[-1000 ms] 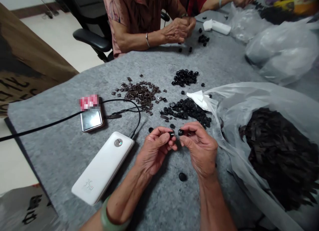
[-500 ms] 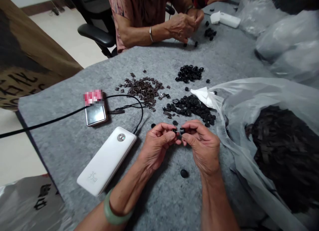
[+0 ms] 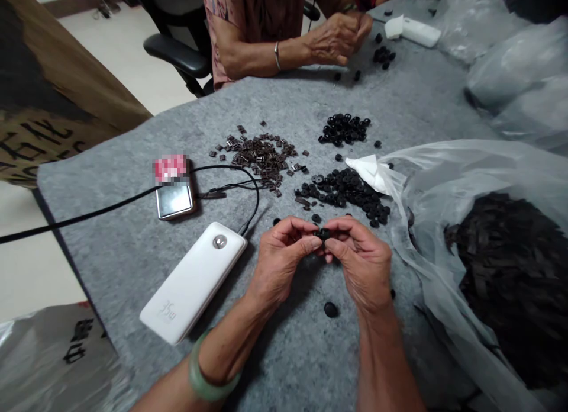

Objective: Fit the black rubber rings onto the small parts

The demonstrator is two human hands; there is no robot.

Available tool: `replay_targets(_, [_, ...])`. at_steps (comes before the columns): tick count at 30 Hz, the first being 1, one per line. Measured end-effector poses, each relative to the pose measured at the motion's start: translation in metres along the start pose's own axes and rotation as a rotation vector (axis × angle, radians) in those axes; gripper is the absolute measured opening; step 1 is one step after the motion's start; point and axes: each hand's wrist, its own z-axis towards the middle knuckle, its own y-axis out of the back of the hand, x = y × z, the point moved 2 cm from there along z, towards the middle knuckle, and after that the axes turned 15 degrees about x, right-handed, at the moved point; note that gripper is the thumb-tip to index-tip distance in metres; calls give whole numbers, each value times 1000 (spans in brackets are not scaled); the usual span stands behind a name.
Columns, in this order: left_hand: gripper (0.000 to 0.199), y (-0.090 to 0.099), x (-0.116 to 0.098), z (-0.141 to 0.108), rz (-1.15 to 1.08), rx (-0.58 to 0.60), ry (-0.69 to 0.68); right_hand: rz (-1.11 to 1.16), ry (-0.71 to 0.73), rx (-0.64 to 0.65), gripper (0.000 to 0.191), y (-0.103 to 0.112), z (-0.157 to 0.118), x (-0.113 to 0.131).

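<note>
Fingertip to fingertip over the grey table (image 3: 284, 364), my left hand (image 3: 280, 261) and my right hand (image 3: 362, 263) pinch small black round parts (image 3: 323, 234). The two parts sit against each other between the thumbs and forefingers, which partly hide them. A single black round cap (image 3: 331, 309) lies on the table below my hands. Just beyond my fingers spreads a heap of black discs (image 3: 346, 190). Farther back is a pile of black ring-like pieces (image 3: 344, 129), and to its left a pile of small dark brown clips (image 3: 261, 154).
A white power bank (image 3: 190, 285) and a small device with a screen (image 3: 174, 200) lie left, joined by a black cable (image 3: 102, 213). An open plastic bag (image 3: 432, 264) of dark strips stands right. Across the table are another person's hands (image 3: 335, 39).
My two hands have come together, closing the gap where a thin metal pin showed between the black parts. The whole view has shifted slightly.
</note>
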Motion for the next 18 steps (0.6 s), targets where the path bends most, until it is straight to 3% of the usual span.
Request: replay_targets(18, [18, -3, 1, -2, 51, 13, -82, 22, 16, 30, 15, 2, 0, -1])
